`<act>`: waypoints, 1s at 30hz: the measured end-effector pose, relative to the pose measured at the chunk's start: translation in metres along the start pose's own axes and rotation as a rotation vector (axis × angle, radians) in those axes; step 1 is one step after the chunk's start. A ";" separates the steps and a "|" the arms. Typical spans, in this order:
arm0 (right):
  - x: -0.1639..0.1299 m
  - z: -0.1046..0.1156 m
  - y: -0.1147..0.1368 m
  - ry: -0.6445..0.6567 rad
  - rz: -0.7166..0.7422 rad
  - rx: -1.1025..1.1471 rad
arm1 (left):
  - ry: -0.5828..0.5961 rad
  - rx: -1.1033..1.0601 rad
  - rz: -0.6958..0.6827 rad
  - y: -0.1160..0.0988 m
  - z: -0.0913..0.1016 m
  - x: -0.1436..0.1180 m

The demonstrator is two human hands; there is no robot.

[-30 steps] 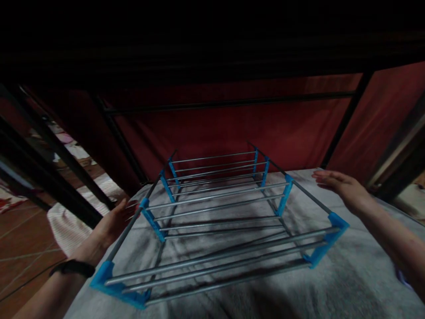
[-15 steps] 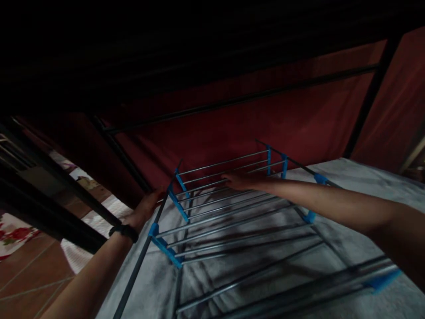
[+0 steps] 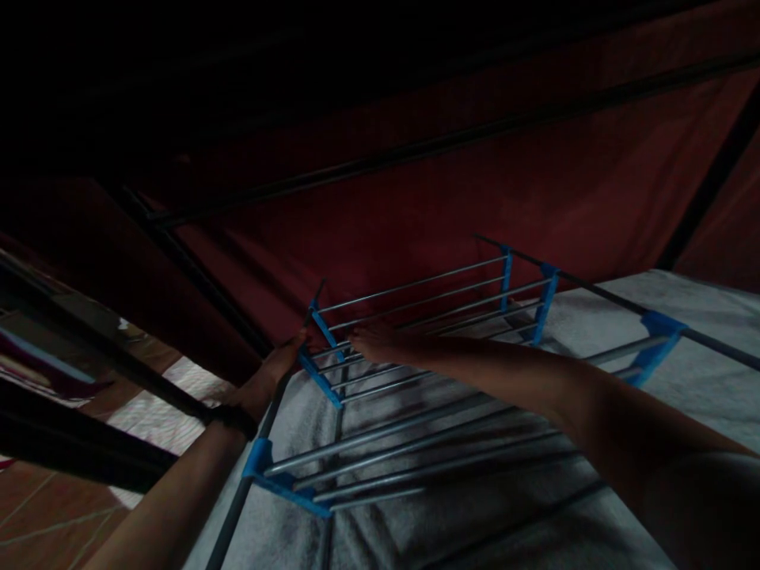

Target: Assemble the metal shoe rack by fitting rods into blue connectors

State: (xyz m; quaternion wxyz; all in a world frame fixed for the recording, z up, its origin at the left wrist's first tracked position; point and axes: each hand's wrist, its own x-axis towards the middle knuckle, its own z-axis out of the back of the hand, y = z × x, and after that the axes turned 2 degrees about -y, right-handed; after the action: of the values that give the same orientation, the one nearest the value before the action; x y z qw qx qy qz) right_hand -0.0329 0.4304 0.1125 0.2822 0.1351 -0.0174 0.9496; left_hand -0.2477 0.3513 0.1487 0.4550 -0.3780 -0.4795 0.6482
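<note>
Gripping thin steel-rod rack (image 3: 427, 372) bare-handed.

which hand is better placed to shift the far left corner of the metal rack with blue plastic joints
Left, probably. The left hand lies on the dark side rail of the metal rack with blue plastic joints, at that far corner, while the right hand rests across the inner silver bars.

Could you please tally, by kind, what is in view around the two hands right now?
Hands: 2, left hand and right hand
Rack: 1
Wristband: 1
Grey cloth: 1
Total: 5
</note>
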 end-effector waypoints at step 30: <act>-0.010 0.023 0.008 -0.010 -0.028 -0.035 | -0.155 -0.138 0.111 0.002 -0.017 0.018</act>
State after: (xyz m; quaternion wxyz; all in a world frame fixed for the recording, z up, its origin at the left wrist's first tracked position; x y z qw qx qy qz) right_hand -0.0231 0.4158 0.1322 0.2979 0.1349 -0.0335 0.9444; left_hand -0.2383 0.3725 0.1412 0.3528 -0.3831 -0.5349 0.6653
